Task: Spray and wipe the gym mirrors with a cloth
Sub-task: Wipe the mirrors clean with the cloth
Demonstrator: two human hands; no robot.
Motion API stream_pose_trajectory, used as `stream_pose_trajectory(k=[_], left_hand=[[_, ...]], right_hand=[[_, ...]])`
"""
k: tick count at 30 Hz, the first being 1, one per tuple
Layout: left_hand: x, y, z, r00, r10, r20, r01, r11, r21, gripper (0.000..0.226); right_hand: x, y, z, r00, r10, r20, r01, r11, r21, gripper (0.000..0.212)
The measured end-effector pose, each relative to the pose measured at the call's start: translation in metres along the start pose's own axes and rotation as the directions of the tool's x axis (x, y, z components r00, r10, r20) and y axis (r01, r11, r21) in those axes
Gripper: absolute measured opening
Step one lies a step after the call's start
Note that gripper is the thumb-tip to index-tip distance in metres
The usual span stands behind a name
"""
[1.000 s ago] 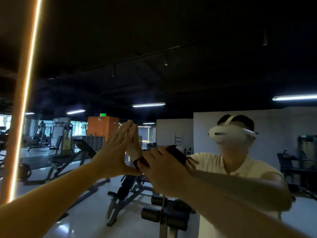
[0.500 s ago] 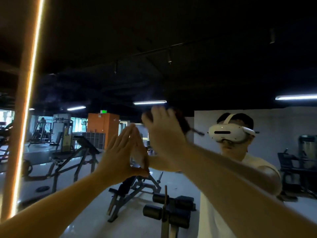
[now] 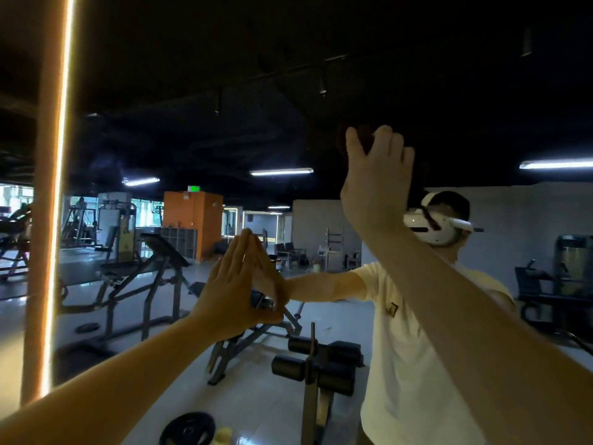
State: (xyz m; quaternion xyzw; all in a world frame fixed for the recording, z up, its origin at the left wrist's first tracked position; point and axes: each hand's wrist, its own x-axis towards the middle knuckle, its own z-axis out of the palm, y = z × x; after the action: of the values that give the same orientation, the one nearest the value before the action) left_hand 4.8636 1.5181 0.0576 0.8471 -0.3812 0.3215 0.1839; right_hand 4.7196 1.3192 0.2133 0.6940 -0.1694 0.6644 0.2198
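The gym mirror fills the view and reflects the dim hall and me. My left hand rests flat on the glass at mid height, fingers straight and together, meeting its own reflection. My right hand is raised high to the right of it and presses a dark cloth against the glass. Only a bit of the cloth shows between and above the fingers. No spray bottle can be made out.
A glowing orange light strip runs down the mirror's left edge. The glass reflects weight benches and a roller pad machine. A black weight plate and a small pale yellow object lie at the bottom edge.
My right hand has swept the cloth up the glass, from beside my left hand to well above it. The left hand has stayed flat on the mirror.
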Motion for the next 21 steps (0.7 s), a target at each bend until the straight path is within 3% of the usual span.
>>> stream_pose_trajectory(k=[2, 4, 6, 8, 10, 13, 16, 17, 19, 21], left_hand=[[0.000, -0.002, 0.002, 1.000, -0.002, 0.007, 0.002, 1.000, -0.005, 0.151], [-0.001, -0.004, 0.003, 1.000, 0.010, -0.006, -0.010, 1.000, -0.011, 0.151], [-0.002, -0.005, 0.004, 0.999, 0.025, -0.027, -0.025, 1.000, 0.004, 0.149], [-0.003, -0.004, 0.004, 0.998, 0.030, -0.053, -0.029, 0.999, 0.015, 0.145], [-0.004, -0.004, 0.003, 0.997, 0.040, -0.069, -0.040, 0.999, 0.004, 0.146], [-0.008, -0.009, 0.009, 0.995, 0.045, -0.084, -0.050, 0.997, -0.059, 0.146], [-0.017, -0.013, 0.026, 0.986, 0.068, -0.149, -0.077, 0.995, -0.056, 0.138], [-0.020, -0.013, 0.032, 0.985, 0.064, -0.162, -0.073, 0.996, -0.052, 0.134], [-0.023, -0.012, 0.042, 0.983, 0.045, -0.178, -0.056, 0.997, -0.054, 0.129], [-0.024, -0.014, 0.048, 0.978, 0.052, -0.202, -0.065, 0.996, -0.056, 0.126]], right_hand=[[-0.032, -0.028, 0.005, 0.998, -0.041, 0.055, 0.038, 0.997, 0.062, 0.063], [-0.084, -0.055, 0.011, 0.965, -0.234, 0.116, 0.214, 0.963, 0.164, 0.063], [-0.143, -0.067, 0.011, 0.848, -0.483, 0.219, 0.444, 0.872, 0.205, 0.068], [-0.186, -0.055, 0.009, 0.737, -0.618, 0.276, 0.585, 0.786, 0.200, 0.056], [-0.201, -0.024, 0.004, 0.742, -0.628, 0.233, 0.607, 0.778, 0.163, 0.046], [-0.182, 0.033, -0.022, 0.825, -0.527, 0.205, 0.522, 0.849, 0.086, 0.045], [-0.150, 0.104, -0.042, 0.958, -0.196, 0.208, 0.190, 0.981, 0.047, 0.019], [-0.144, 0.124, -0.046, 0.980, -0.071, 0.186, 0.059, 0.996, 0.068, 0.018], [-0.147, 0.142, -0.050, 0.985, 0.135, 0.107, -0.141, 0.989, 0.054, 0.036], [-0.156, 0.131, -0.041, 0.969, 0.244, 0.024, -0.244, 0.970, -0.002, 0.047]])
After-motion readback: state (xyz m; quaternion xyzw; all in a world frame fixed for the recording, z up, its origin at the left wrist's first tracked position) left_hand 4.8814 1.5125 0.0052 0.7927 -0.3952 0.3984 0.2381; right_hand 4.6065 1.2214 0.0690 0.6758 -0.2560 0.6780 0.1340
